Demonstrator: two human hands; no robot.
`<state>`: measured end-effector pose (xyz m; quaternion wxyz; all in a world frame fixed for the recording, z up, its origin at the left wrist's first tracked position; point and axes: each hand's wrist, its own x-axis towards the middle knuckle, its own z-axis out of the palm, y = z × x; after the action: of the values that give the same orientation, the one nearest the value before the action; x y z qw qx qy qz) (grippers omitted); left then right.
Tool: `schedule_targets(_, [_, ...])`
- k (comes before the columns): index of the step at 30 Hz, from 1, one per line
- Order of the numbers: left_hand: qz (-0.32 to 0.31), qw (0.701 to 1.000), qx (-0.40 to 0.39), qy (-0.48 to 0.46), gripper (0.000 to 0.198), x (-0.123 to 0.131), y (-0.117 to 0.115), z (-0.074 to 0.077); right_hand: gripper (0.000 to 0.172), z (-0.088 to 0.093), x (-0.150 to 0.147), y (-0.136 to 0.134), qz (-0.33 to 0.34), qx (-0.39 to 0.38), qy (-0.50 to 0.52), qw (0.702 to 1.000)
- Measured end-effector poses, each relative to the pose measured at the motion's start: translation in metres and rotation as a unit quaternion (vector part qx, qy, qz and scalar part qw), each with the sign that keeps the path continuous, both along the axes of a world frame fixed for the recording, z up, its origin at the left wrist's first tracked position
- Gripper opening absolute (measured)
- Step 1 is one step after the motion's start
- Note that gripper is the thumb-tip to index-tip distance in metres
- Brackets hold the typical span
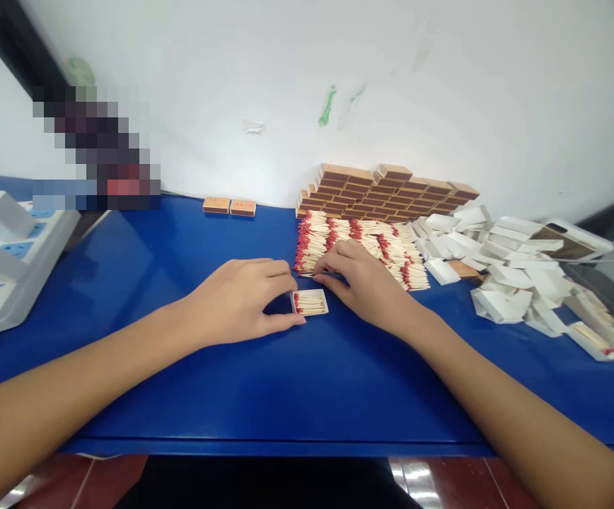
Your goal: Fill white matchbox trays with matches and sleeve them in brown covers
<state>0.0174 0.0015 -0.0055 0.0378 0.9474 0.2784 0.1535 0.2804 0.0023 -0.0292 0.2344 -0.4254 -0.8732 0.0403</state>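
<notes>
A small white matchbox tray [310,302] with several red-tipped matches in it lies on the blue table [264,382]. My left hand [243,297] rests beside it, thumb and fingers pinching the tray's left edge. My right hand [363,279] lies just right of the tray, its curled fingers touching the near edge of a large pile of red-tipped matches [357,251].
Behind the matches, brown matchbox sleeves [386,191] are stacked against the white wall. Two more sleeves [229,206] lie apart at the back. A heap of empty white trays [503,272] fills the right side. A grey-white device [4,254] sits at the left edge.
</notes>
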Motion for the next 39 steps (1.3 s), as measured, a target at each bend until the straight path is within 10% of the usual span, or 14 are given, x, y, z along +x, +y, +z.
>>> schedule_targets(39, [0.021, 1.000, -0.005, -0.001, 0.031, -0.002, 0.003, 0.003, 0.009, 0.013, 0.011, -0.006, 0.003, 0.025, -0.022, 0.999])
